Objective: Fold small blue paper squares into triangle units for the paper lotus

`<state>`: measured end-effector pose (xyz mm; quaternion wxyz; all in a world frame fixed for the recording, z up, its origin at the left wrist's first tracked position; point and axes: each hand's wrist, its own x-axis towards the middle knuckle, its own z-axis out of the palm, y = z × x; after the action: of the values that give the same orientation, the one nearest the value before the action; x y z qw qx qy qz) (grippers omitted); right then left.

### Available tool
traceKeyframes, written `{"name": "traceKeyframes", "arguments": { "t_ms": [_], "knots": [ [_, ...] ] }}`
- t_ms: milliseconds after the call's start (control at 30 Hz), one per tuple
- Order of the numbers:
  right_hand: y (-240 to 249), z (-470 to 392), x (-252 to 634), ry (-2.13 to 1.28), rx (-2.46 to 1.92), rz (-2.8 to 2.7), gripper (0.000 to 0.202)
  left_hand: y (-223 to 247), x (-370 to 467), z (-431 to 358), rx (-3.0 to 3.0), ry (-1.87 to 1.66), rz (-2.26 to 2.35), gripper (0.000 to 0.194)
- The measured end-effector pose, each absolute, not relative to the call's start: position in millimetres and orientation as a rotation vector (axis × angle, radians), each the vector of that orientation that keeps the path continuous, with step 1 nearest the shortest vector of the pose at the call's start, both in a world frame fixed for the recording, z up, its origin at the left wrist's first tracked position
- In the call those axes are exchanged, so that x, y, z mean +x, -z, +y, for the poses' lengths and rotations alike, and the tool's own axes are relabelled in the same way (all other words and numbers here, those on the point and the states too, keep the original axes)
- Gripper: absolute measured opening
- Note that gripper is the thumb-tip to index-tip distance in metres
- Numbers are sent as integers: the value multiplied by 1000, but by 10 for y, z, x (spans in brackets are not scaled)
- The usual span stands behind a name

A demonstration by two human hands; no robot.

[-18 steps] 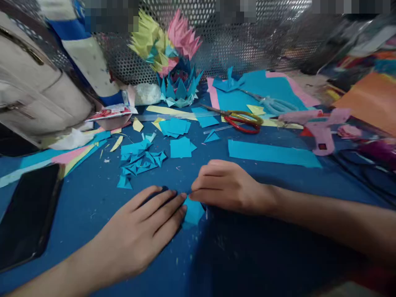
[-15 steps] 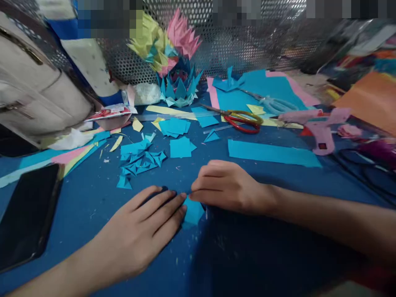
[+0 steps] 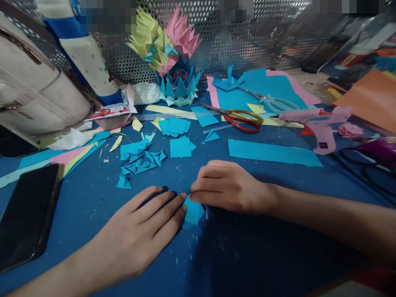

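Observation:
A small piece of blue paper (image 3: 194,211) lies on the table between my two hands. My left hand (image 3: 140,233) rests palm down with its fingers stretched out, the fingertips on the paper's left edge. At the paper's upper edge, my right hand (image 3: 222,185) is closed, its fingers curled and pressed together on the paper; the thumb is hidden. Just beyond my left hand sit several folded blue paper pieces (image 3: 142,163). Small blue paper squares (image 3: 180,147) lie a little further off.
A blue paper strip (image 3: 274,152) lies beyond my right hand. Behind it are red-and-yellow-handled scissors (image 3: 243,119), light-blue-handled scissors (image 3: 278,104) and a pink glue gun (image 3: 323,126). Folded paper flowers (image 3: 177,82) stand at the back. A phone (image 3: 29,210) is at left, near a pale bag (image 3: 40,78).

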<state>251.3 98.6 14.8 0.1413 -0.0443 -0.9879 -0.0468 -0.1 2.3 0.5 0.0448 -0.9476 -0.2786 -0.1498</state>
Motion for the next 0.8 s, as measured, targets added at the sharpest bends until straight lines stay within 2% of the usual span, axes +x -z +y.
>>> {"name": "traceKeyframes", "arguments": {
  "t_ms": [300, 500, 800],
  "knots": [
    [-50, 1028, 2516, -275, -220, -2658, 21, -15, -14, 27, -2896, 419, -848, 36],
    [-56, 1020, 2500, -236, -187, -2682, 19, 4, -11, 10, -2846, 434, -866, 35],
    [-210, 968, 2459, -103, -201, -2852, 29, -31, -3, 19, -2821, 443, -874, 33]
  ]
}}
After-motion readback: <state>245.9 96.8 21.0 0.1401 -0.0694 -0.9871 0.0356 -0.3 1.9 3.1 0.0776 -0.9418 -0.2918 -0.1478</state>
